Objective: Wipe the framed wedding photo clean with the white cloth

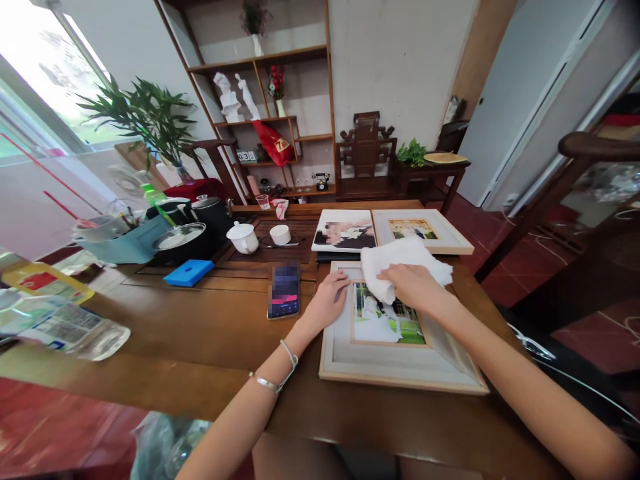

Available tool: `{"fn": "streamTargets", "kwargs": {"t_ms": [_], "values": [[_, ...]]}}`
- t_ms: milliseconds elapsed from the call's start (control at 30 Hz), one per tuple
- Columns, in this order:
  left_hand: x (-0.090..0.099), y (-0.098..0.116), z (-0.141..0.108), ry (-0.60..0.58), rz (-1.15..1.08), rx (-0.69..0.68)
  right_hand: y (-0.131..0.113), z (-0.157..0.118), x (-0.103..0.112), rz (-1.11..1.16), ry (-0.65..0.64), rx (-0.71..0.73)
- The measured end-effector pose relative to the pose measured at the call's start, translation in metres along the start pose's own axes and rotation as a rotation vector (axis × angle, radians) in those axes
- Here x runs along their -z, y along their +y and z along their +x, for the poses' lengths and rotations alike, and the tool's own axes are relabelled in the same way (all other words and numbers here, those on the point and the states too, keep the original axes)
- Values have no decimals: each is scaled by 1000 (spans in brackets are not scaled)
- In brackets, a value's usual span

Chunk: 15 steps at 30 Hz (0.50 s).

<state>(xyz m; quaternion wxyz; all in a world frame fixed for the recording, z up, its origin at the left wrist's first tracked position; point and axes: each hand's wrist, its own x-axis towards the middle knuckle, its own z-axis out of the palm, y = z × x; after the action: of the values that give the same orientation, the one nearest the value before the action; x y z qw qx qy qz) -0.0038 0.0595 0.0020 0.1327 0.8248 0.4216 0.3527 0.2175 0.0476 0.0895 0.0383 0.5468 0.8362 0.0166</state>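
Note:
A large framed photo (400, 363) with a pale wooden edge lies flat on the dark wooden table (210, 333). On its upper part my right hand (413, 285) holds a white cloth (407, 257), bunched under the fingers, which covers some of the glass and the top edge. My left hand (327, 298) rests on the frame's left border, fingers laid out flat, with nothing in it. Behind this frame lie a second framed picture (450, 239) and a print of white flowers (345, 233). A phone (285, 291) lies left of my left hand.
A blue block (189, 273), a white lidded bowl (243, 237), a white cup (280, 234) and a black pot (213, 217) stand at the back left. Bottles (75, 327) lie at the far left. A wooden chair (590, 150) is at the right.

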Motion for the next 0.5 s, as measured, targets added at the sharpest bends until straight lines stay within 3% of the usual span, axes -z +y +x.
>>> {"fn": "streamTargets", "kwargs": {"t_ms": [133, 300, 367, 500], "values": [[0, -1, 0, 8, 1, -2, 9, -6, 10, -100, -64, -154], [0, 0, 0, 24, -6, -5, -16, -20, 21, -100, -111, -97], [0, 0, 0, 26, 0, -1, -34, -32, 29, -64, -162, 11], [0, 0, 0, 20, 6, 10, -58, -57, 44, 158, -297, 428]]}}
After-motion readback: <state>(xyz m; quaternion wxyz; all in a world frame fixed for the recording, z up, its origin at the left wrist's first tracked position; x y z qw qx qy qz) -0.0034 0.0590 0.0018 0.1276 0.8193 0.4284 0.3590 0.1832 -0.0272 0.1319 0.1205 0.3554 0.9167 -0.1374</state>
